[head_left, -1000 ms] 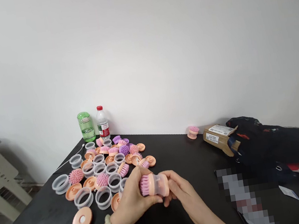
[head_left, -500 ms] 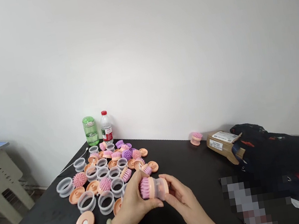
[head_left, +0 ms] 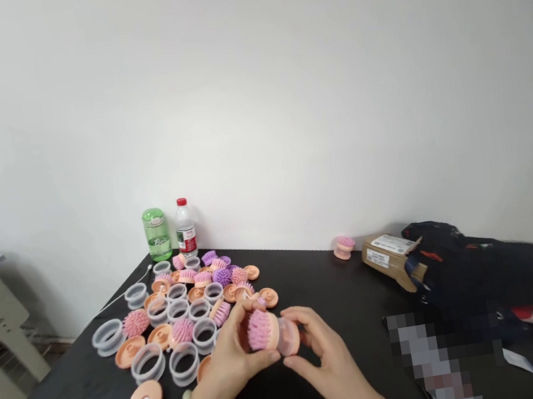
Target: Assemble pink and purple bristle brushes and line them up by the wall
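Brush assembly (head_left: 272, 335) is held above the black tabletop (head_left: 310, 280), between your two hands: pink bristles (head_left: 258, 329) toward the left, translucent collar (head_left: 285, 335) and peach end cap (head_left: 297, 341) toward the right. Left hand (head_left: 229, 366): closed around the bristle end. Right hand (head_left: 333, 371): fingers and thumb curved narrowly about the cap end; how firmly they press cannot be told.

For good control at the joint, align cap, collar and brush head on one axis and spread force evenly around the rim. Support the head by its solid base; the bristles will probably flex under load. Inspect the seam for gaps. Work clear of the loose rings (head_left: 185, 364) and peach discs (head_left: 130, 351) on your left. A similar brush (head_left: 344, 248) stands well apart, near the wall (head_left: 260, 160).
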`<state>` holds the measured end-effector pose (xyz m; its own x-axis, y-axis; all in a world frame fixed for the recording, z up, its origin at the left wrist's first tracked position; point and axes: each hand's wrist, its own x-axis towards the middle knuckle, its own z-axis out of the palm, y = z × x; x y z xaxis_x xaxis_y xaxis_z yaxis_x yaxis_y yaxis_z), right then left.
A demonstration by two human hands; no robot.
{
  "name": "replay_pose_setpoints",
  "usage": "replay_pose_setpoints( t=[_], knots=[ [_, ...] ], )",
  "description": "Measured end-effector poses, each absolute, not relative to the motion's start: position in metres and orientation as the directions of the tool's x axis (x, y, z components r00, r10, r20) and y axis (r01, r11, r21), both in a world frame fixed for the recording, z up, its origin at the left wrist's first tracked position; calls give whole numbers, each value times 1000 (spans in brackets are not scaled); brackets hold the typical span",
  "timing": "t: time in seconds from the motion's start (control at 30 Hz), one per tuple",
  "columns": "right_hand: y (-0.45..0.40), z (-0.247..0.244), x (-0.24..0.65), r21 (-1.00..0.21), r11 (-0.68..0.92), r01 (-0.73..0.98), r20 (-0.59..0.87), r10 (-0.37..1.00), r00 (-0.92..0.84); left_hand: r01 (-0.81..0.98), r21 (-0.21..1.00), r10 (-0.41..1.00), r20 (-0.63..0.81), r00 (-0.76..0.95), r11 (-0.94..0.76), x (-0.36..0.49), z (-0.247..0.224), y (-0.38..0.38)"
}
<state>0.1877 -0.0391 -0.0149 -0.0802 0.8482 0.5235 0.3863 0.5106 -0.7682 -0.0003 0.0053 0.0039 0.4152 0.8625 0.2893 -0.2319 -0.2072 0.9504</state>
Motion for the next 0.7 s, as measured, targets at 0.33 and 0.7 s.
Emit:
replay_pose_setpoints(
  t=[0.33, 0.7],
  knots=[
    [-41, -9, 178, -761, 418, 495, 429, 898, -98, -198, 947, 872, 312, 378, -253, 9, -9, 7],
    [-44, -13, 183, -850, 368, 377, 404, 915, 18, -88, 928, 843, 366, 394, -361, 10, -8, 0]
  ],
)
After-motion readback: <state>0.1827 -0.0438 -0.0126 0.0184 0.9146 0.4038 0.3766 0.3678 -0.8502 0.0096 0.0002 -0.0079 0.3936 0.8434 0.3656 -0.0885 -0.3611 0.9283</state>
